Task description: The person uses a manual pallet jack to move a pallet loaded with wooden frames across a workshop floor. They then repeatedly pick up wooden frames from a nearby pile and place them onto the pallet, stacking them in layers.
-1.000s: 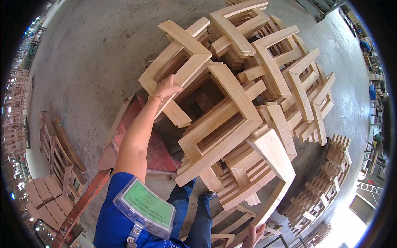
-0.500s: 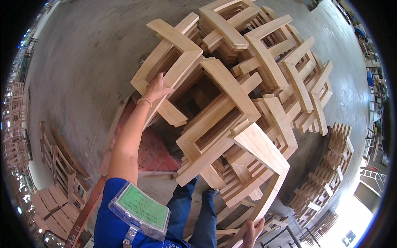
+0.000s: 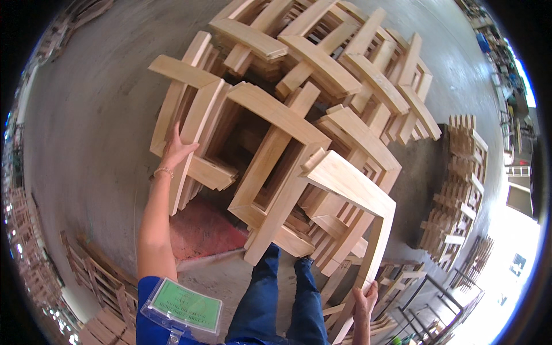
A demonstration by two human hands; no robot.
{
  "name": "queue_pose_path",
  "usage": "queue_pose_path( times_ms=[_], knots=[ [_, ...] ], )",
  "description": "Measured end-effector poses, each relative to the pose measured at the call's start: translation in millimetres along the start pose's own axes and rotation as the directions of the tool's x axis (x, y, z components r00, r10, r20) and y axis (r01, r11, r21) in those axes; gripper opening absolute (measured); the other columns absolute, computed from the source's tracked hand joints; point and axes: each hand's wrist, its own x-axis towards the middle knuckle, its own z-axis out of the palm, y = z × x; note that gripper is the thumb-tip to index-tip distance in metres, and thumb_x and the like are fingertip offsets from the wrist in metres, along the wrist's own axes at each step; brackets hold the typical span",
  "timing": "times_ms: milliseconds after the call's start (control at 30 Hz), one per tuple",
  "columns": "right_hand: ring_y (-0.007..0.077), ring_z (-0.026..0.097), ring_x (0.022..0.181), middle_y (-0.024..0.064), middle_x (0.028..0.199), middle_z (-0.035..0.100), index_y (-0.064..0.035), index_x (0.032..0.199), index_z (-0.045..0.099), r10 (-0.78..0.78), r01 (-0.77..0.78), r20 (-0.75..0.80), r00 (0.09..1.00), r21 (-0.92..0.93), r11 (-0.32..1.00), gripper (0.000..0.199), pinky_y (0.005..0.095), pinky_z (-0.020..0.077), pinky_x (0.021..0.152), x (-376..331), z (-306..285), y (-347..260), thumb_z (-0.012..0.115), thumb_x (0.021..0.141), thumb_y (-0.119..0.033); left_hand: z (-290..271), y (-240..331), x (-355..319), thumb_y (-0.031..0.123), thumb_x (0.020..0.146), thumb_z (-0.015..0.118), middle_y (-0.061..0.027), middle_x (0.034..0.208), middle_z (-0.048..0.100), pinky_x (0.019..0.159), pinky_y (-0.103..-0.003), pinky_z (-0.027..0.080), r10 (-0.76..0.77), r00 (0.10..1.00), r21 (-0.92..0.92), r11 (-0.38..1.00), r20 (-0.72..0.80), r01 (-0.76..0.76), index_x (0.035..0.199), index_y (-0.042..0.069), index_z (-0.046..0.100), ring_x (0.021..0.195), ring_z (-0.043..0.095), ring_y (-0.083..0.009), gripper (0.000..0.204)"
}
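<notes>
My left hand grips the edge of a light wooden frame at the left of a big stack; its thumb lies along the board and its fingers go over the far side. My right hand closes round the lower leg of a separate angled wooden frame, at the lower right. That frame slants up against the near side of the stack, its upper corner in front of the stacked frames. Part of the right fingers is hidden behind the leg.
Under the stack's near left corner is a red platform. Another pile of wooden pieces stands on the floor at the right. Wooden pallets lie at the lower left, and a dark metal rack is at the lower right.
The view has shifted, so the stack sits further left and higher. Both hands keep their grips. The frame in my right hand now stands a little steeper.
</notes>
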Motion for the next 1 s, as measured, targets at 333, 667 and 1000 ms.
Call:
queue_pose_path(
  times_ms=[333,667,1000],
  knots=[
    [0.0127,0.054,0.076,0.0052,0.085,0.057,-0.0005,0.099,0.052,0.050,-0.054,-0.059,0.997,-0.076,0.996,0.039,0.0278,0.0448,0.070,9.1,-7.7,3.5,0.067,0.068,-0.018,11.0,27.5,-7.6,0.031,0.069,0.077,-0.0234,0.139,0.036,0.105,-0.045,0.031,0.056,0.993,-0.122,0.990,-0.103,-0.068,0.146,0.012,0.008,0.127,0.037,-0.0361,0.104],
    [0.0153,0.056,0.078,0.0091,0.083,0.059,0.0013,0.099,0.052,0.025,-0.036,-0.051,0.998,-0.234,0.971,0.044,0.0292,0.0459,0.070,1.7,-3.9,-12.2,0.070,0.065,-0.019,25.3,24.5,-62.2,0.040,0.067,0.078,-0.0207,0.146,0.024,0.106,-0.061,0.012,0.123,0.989,0.231,0.968,-0.082,-0.101,0.146,0.012,0.008,0.136,0.022,-0.0342,0.109],
    [0.0166,0.055,0.080,0.0097,0.086,0.058,-0.0002,0.098,0.051,0.053,-0.056,-0.022,0.998,-0.221,0.974,0.039,0.0310,0.0456,0.073,-20.7,-5.0,18.2,0.067,0.067,-0.016,34.7,23.4,-48.8,0.047,0.068,0.073,-0.0190,0.146,0.026,0.109,-0.058,0.004,-0.074,0.980,0.129,0.987,-0.185,0.098,0.146,0.012,0.007,0.137,0.022,-0.0313,0.108]
  ],
)
